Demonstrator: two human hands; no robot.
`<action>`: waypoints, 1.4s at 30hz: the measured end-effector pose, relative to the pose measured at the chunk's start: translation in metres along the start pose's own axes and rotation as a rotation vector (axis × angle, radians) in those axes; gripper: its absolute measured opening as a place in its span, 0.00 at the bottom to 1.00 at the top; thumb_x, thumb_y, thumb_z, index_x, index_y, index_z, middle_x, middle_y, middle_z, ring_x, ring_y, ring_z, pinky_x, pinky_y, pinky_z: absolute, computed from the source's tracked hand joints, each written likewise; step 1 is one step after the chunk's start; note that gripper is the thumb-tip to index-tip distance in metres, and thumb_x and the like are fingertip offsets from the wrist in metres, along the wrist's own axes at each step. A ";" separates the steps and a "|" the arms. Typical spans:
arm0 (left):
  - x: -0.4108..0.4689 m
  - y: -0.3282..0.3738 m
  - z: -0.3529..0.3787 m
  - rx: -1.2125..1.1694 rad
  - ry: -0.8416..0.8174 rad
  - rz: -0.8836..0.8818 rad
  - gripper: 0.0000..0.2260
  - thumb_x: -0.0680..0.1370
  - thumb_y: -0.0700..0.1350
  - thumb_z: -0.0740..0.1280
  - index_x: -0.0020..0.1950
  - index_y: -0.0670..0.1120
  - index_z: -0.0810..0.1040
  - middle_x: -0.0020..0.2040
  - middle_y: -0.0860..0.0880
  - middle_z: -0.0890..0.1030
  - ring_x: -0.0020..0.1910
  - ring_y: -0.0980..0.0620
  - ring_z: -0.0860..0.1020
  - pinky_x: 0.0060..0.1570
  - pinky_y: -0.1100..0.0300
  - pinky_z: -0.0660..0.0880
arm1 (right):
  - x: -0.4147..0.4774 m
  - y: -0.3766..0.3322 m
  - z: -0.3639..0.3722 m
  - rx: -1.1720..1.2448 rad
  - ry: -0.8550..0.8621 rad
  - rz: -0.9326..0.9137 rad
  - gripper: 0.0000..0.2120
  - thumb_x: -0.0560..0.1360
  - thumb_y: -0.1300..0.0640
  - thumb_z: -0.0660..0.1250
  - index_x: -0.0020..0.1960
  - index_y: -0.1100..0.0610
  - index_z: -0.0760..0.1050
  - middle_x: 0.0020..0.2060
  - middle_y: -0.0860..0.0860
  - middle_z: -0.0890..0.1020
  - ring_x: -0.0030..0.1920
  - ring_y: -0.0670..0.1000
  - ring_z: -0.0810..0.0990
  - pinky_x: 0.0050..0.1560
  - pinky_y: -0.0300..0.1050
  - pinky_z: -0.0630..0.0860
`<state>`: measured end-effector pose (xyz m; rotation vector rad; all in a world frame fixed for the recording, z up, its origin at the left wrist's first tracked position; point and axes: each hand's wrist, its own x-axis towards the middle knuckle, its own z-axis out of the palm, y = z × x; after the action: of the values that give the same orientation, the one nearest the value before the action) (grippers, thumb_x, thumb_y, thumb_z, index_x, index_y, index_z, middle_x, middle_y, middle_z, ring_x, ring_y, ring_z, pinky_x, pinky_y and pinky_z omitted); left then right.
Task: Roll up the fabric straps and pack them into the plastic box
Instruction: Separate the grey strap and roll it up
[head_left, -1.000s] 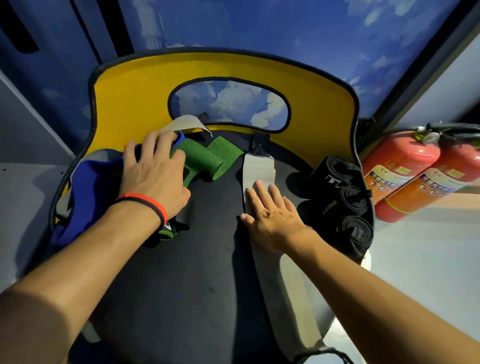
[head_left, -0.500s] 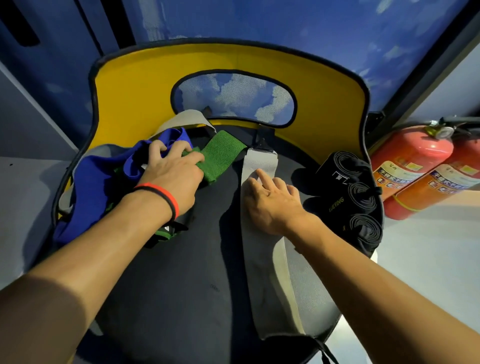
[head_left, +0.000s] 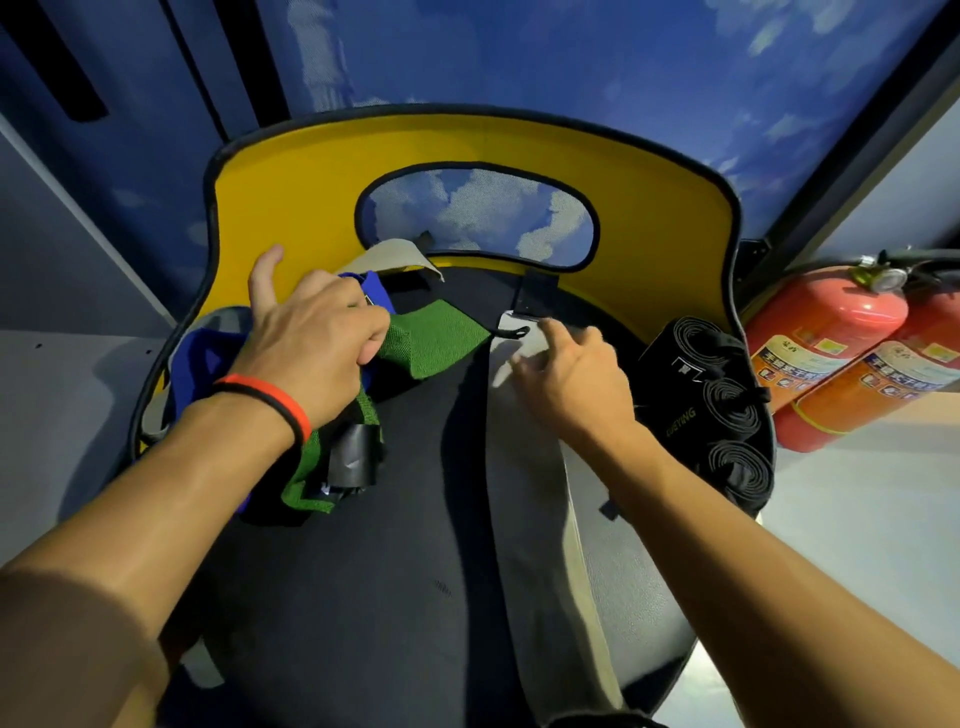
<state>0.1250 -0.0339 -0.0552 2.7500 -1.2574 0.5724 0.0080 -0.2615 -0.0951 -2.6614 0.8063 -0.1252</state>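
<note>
A long grey strap lies flat down the middle of the black work surface, its far end by a black tab. My right hand rests near that far end, fingers reaching onto the strap. A green strap and a blue strap lie bunched at the left. My left hand grips the green strap, fingers curled, thumb sticking up. Three rolled black straps stand in a row at the right edge. No plastic box is in view.
A yellow curved back panel with a mesh window rims the far side of the surface. Two red fire extinguishers lie on the floor at the right. Another grey strap end curls up behind the blue one.
My left hand has closed round the green strap and pulled it leftward. My right hand slid farther up the grey strap toward its far end. The camera moved closer.
</note>
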 end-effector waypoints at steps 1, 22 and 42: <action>-0.001 -0.002 0.000 0.003 -0.005 -0.004 0.23 0.61 0.27 0.68 0.32 0.54 0.64 0.37 0.54 0.69 0.50 0.47 0.72 0.73 0.36 0.44 | 0.006 0.001 0.001 0.032 -0.041 0.074 0.26 0.81 0.40 0.58 0.77 0.46 0.64 0.66 0.61 0.72 0.67 0.65 0.71 0.62 0.58 0.72; -0.004 -0.014 0.002 0.014 -0.214 -0.100 0.16 0.64 0.32 0.68 0.30 0.52 0.68 0.36 0.56 0.70 0.54 0.51 0.72 0.73 0.37 0.43 | 0.049 0.018 0.024 0.111 0.067 -0.158 0.19 0.74 0.66 0.65 0.64 0.60 0.78 0.62 0.56 0.71 0.60 0.62 0.71 0.55 0.58 0.77; -0.001 0.000 -0.002 0.007 -0.282 -0.044 0.13 0.69 0.35 0.67 0.33 0.51 0.70 0.44 0.56 0.74 0.61 0.50 0.69 0.73 0.35 0.37 | 0.019 -0.004 -0.001 -0.098 0.012 -0.240 0.16 0.78 0.51 0.67 0.64 0.55 0.80 0.60 0.58 0.76 0.59 0.61 0.75 0.55 0.55 0.77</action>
<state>0.1237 -0.0328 -0.0535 2.9344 -1.2406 0.1887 0.0256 -0.2689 -0.0926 -2.8443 0.5054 -0.1665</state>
